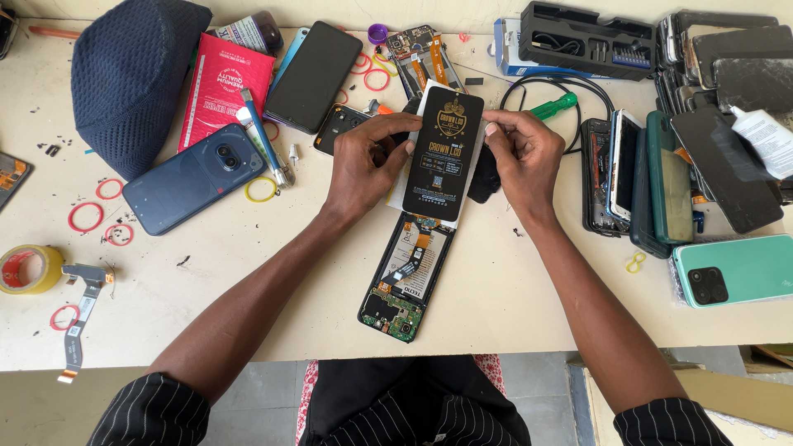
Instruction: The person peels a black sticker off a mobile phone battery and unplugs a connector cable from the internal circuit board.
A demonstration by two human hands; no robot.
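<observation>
Both hands hold a black flat phone-screen part (443,154) with gold print on its face, lifted just above the table. My left hand (363,165) grips its left edge with fingers curled over it. My right hand (524,157) pinches the upper right edge. Behind the part sits a white backing sheet. Directly below lies an opened phone body (406,281) with its green circuit board and battery exposed.
A dark blue phone (194,177), red packet (225,83), knit cap (128,74) and rubber bands lie left. Yellow tape roll (29,268) sits at the left edge. Stacked phones (661,177), a teal phone (731,271), a green screwdriver (553,106) and a tool case (591,41) crowd the right.
</observation>
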